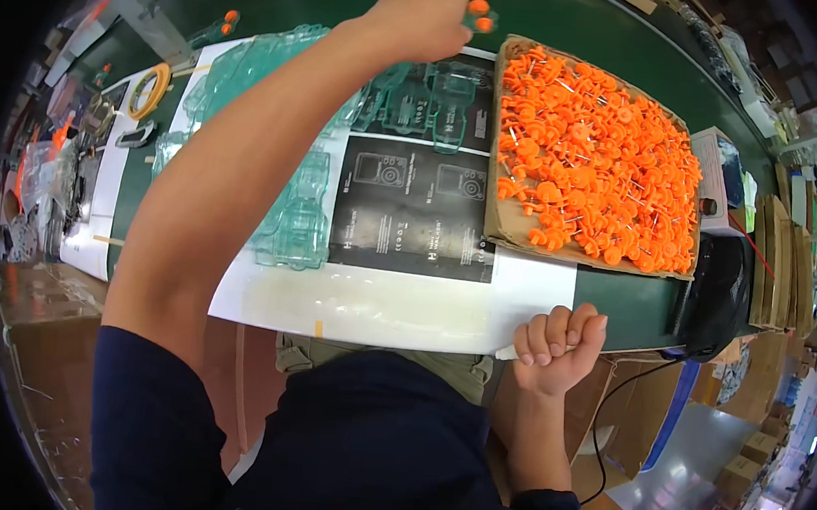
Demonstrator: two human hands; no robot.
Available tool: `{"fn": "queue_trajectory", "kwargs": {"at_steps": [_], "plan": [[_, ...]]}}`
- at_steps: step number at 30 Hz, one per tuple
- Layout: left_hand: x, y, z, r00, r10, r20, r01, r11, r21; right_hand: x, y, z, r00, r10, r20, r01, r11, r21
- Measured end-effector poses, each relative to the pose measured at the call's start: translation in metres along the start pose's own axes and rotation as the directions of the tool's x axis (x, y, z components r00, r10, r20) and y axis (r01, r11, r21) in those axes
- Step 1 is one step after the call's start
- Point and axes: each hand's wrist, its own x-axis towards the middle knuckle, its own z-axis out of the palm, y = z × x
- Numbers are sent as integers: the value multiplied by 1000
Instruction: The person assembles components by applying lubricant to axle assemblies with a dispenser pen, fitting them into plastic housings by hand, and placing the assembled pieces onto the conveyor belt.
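The left hand [423, 14] is stretched far out over the table, up near the top of the picture, and its fingers are pinched on a small clear plastic piece with two orange caps [479, 15] on it. It looks like the arm reaches that far because the piece belongs out at the far side, past the clear plastic trays [293, 218] that lie in a heap on the white sheet [377, 305]. The arm is long and almost straight, going from the dark sleeve at the bottom left up across the trays. The right hand [558, 346] stays close to the body at the near edge of the table. Its fingers are curled into a fist, and I cannot tell if anything is inside it; it seems to rest there to keep the person steady. Just right of the left hand sits a flat cardboard box [501, 225] full of orange caps [595, 164] with little metal pins, near enough to grab from. Dark printed cards [416, 208] lie flat between the trays and the box.
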Motion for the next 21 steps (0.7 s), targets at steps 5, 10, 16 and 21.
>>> {"fn": "queue_trajectory", "kwargs": {"at_steps": [5,10,16,21], "plan": [[-20,25,12,934,-112,338,-8,942,334,4,1,-3,999,-13,41,12,1000,20],[-38,50,14,943,-140,302,43,951,306,6,2,-5,997,4,72,-5,1000,20],[-74,85,-22,1000,0,25,6,974,-226,7,3,-2,998,9,57,-9,1000,3],[-154,126,-52,934,357,-20,-353,912,-207,7,0,4,999,43,5,-43,999,9]]}}
